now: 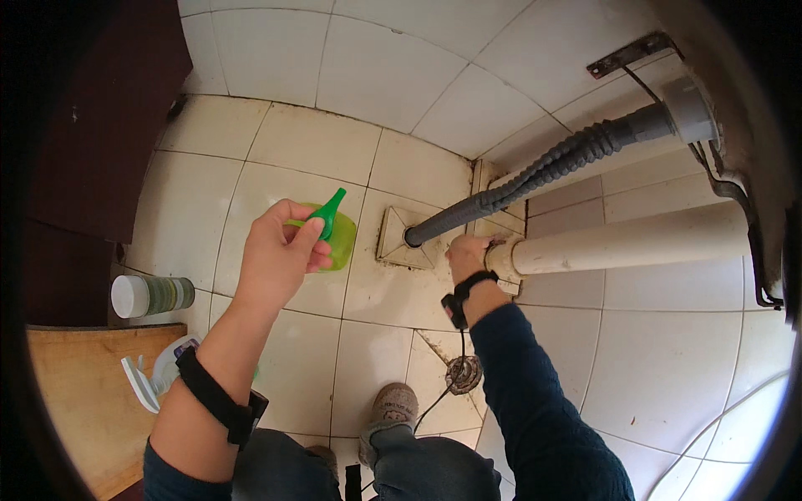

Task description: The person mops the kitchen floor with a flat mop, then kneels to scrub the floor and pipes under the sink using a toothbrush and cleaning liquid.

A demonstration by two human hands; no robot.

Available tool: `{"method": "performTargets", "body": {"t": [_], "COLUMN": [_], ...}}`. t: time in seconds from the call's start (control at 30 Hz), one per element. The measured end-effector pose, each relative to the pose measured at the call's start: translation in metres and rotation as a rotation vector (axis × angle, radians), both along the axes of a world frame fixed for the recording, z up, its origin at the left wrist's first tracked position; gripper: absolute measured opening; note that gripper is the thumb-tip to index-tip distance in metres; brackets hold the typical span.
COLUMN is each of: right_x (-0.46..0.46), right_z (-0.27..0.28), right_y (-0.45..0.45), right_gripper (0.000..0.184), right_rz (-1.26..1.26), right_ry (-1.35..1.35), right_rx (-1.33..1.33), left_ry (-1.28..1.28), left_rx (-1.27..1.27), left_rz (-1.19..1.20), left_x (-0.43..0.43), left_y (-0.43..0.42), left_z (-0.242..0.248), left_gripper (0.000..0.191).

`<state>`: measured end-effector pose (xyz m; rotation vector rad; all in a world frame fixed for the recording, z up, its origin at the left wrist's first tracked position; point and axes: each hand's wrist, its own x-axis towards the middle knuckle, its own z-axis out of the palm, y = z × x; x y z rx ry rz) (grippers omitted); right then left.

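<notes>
Between the thumb and fingers of my left hand [291,241] is a bright green plastic cap with a pointed spout [329,216]. Behind those fingers a yellow-green container [342,244] shows in part; whether my fingers hold it too, I cannot tell. My right hand [468,255] reaches down beside the collar of a white plastic pipe [501,260], its fingertips partly hidden near the wall. Left of that hand, a grey corrugated drain hose [451,219] runs into a square floor drain cover [401,250].
A white-capped canister [153,296] and a white spray bottle [169,363] are at left, near a wooden panel [106,401]. A round floor drain [463,374] lies near my shoe. The thick white pipe and metal bracket [630,55] are at right.
</notes>
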<state>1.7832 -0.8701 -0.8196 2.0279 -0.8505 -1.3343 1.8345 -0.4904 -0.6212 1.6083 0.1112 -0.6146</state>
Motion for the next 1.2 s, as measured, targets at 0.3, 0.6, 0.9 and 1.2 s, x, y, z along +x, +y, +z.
{"method": "performTargets", "body": {"t": [0.3, 0.6, 0.9, 1.2], "right_x": [0.001, 0.001, 0.005, -0.094], "right_z": [0.001, 0.034, 0.013, -0.039], "right_y": [0.006, 0.006, 0.013, 0.052], "right_gripper": [0.039, 0.047, 0.036, 0.039], "right_rz": [0.246, -0.006, 0.112, -1.489], "right_ry": [-0.061, -0.026, -0.273, -1.756], "right_rx": [0.057, 0.149, 0.091, 0.716], "left_ry": [0.009, -0.015, -0.005, -0.002], "left_rx": [-0.012, -0.04, -0.021, 0.003], "left_rz": [-0.001, 0.023, 0.008, 0.005], "left_x": [0.0, -0.002, 0.0, 0.001], "left_y": [0.0, 0.0, 0.0, 0.001], "left_z": [0.003, 0.003, 0.002, 0.002], "left_gripper": [0.014, 0.013, 0.016, 0.013]}}
